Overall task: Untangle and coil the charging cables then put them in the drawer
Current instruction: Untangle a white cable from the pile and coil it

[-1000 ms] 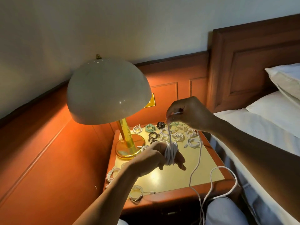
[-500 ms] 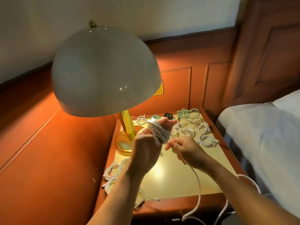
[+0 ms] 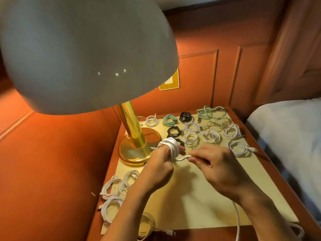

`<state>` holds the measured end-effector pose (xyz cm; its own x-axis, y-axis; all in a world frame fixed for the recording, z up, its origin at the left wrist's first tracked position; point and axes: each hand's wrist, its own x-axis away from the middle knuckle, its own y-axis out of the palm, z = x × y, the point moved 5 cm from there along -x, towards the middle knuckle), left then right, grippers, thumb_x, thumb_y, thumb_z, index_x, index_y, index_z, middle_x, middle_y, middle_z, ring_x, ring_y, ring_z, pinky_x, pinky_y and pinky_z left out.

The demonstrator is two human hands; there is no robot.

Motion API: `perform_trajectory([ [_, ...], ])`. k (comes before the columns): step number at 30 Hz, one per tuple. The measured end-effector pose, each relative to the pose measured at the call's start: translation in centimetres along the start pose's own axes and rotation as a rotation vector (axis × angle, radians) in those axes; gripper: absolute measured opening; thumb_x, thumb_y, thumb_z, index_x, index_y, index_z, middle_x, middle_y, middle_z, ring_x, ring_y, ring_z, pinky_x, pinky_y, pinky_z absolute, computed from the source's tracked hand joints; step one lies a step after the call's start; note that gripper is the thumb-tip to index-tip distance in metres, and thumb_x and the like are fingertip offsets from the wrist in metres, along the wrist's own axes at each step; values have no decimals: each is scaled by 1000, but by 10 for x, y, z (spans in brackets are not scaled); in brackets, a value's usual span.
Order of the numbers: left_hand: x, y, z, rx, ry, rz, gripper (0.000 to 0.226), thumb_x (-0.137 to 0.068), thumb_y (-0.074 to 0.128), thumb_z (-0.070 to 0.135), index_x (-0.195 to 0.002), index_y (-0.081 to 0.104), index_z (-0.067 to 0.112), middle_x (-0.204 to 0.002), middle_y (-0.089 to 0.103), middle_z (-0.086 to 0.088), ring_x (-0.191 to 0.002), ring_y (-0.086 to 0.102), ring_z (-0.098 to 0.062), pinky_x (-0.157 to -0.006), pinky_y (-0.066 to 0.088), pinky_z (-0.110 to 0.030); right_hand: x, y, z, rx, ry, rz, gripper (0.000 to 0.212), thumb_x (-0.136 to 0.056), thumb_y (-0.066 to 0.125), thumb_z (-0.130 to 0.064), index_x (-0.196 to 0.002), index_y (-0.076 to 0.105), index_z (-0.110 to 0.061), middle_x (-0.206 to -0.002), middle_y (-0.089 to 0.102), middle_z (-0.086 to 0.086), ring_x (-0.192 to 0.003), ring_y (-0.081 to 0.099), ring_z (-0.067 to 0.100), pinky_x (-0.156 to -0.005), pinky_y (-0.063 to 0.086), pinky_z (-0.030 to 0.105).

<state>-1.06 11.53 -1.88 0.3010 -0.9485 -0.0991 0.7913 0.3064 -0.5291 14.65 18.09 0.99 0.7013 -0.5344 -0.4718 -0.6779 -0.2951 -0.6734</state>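
A white charging cable (image 3: pixel 171 148) is wound in several loops around the fingers of my left hand (image 3: pixel 160 168), above the nightstand top (image 3: pixel 191 197). My right hand (image 3: pixel 217 167) pinches the cable's free strand just right of the coil. The strand's loose length (image 3: pixel 238 221) hangs down past my right wrist and off the nightstand's front edge. Coiled white cables (image 3: pixel 212 135), green ones (image 3: pixel 169 120) and black ones (image 3: pixel 174 131) lie at the back of the nightstand. More white coils (image 3: pixel 112 187) lie at its left front. No drawer shows.
A brass lamp base (image 3: pixel 137 148) stands at the nightstand's back left, its big pale shade (image 3: pixel 78 53) overhanging the upper left. A loose green tangle (image 3: pixel 210 112) lies at the back right. The bed (image 3: pixel 291 136) borders the right side. Wood panelling surrounds the rest.
The view has dropped closer to the nightstand. My left hand has lowered with the coil and my right hand has come up beside it, pinching the strand close to the loops.
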Motion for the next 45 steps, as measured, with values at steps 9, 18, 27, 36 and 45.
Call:
perform_trajectory([
  [9, 23, 31, 13, 118, -36, -339, 49, -70, 43, -12, -103, 68, 14, -100, 72, 0, -100, 68, -9, -98, 52, -34, -11, -11, -5, -87, -232, 183, 26, -93, 65, -32, -96, 80, -11, -90, 71, -1, -79, 66, 10, -63, 57, 27],
  [18, 29, 34, -1, 478, -24, -440, 46, -63, 42, -10, -104, 63, -13, -100, 71, -16, -106, 68, -39, -106, 49, -54, -16, 3, 26, -302, 44, -64, 32, -83, 66, -40, -101, 81, -20, -92, 75, -12, -93, 71, 11, -76, 60, 28],
  [27, 27, 28, 1, 860, 117, -389, 33, -63, 41, -14, -91, 59, -18, -92, 52, -46, -86, 46, -65, -82, 35, -63, 4, 32, 38, -714, 445, -132, 18, -94, 66, -17, -106, 79, -19, -60, 62, 20, -41, 47, 23, -39, 45, 31],
  [36, 17, 11, -1, 1413, 157, -29, 73, -73, 30, -4, -145, 47, -2, -150, 50, -22, -145, 43, -35, -123, 31, -42, 17, 48, 23, -274, 437, -237, 21, -101, 59, -34, -98, 78, -27, -63, 64, -20, -59, 56, 0, -55, 40, 20],
  [45, 16, -8, -21, 711, 168, 228, 81, -51, 45, -1, -131, 60, 8, -134, 67, -7, -136, 54, -23, -110, 43, -37, 43, 31, 11, -210, 484, -514, 19, -96, 64, -41, -92, 73, -25, -63, 64, -4, -51, 53, 8, -53, 45, 29],
])
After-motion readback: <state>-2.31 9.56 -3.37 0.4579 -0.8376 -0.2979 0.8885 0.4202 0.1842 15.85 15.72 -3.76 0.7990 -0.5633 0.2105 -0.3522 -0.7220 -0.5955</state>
